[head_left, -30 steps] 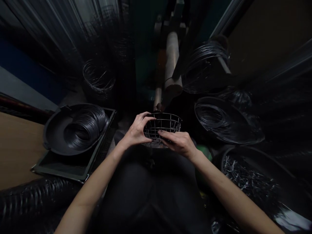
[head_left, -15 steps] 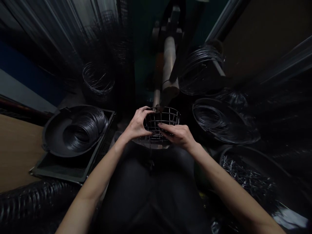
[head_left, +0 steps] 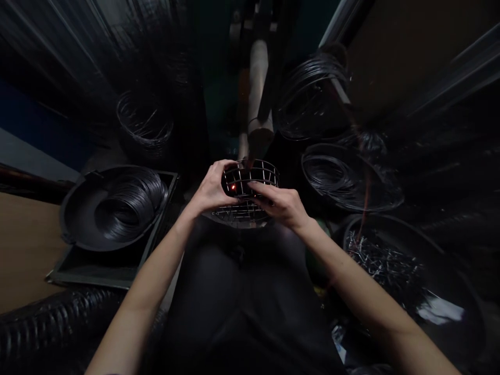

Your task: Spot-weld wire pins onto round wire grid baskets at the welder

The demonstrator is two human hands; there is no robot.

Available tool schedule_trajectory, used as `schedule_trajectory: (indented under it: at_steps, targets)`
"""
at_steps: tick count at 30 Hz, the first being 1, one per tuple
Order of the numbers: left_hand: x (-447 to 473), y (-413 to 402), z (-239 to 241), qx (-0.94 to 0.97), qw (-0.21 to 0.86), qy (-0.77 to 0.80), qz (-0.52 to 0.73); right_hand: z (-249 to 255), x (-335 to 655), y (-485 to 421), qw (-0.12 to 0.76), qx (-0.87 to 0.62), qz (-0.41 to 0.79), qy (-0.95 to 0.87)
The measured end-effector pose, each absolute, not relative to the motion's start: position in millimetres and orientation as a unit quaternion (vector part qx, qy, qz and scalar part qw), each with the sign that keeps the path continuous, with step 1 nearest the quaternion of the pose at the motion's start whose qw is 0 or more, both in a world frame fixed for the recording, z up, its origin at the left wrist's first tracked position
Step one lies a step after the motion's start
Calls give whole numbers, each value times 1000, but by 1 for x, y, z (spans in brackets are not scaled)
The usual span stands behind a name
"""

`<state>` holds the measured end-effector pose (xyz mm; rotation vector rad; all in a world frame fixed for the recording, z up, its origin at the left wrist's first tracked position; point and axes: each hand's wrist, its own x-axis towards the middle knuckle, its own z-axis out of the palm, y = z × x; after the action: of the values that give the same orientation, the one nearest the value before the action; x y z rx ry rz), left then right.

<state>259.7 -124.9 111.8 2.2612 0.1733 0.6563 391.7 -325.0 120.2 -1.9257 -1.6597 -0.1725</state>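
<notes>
A round wire cage (head_left: 250, 179), shaped like a small basket of thin metal rods, sits just under the tip of a machine's metal rod (head_left: 258, 94). My left hand (head_left: 213, 187) grips its left rim, fingers curled over the top. My right hand (head_left: 281, 203) presses on its near right side, fingers wrapped on the wires. A small orange glow (head_left: 233, 187) shows inside the cage near my left fingers.
A dark pan with a stack of wire rings (head_left: 128, 200) rests in a tray at the left. More wire rings (head_left: 332, 177) lie at the right. A bin of short wire pieces (head_left: 386, 263) stands at the near right. Wire coils (head_left: 144, 122) hang behind.
Both hands and the cage have moved a little up and away toward the machine's rod. An orange glow has appeared inside the cage.
</notes>
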Motion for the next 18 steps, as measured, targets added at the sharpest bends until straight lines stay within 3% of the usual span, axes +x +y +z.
schedule_trajectory:
  at_steps: [6,18]
  targets:
    - [274,-115,113,856,438,61,267,121,391,-331,345,-787,-136,-493]
    - [303,-84,109,853,438,55,277,125,410,-295,359,-828,-90,-422]
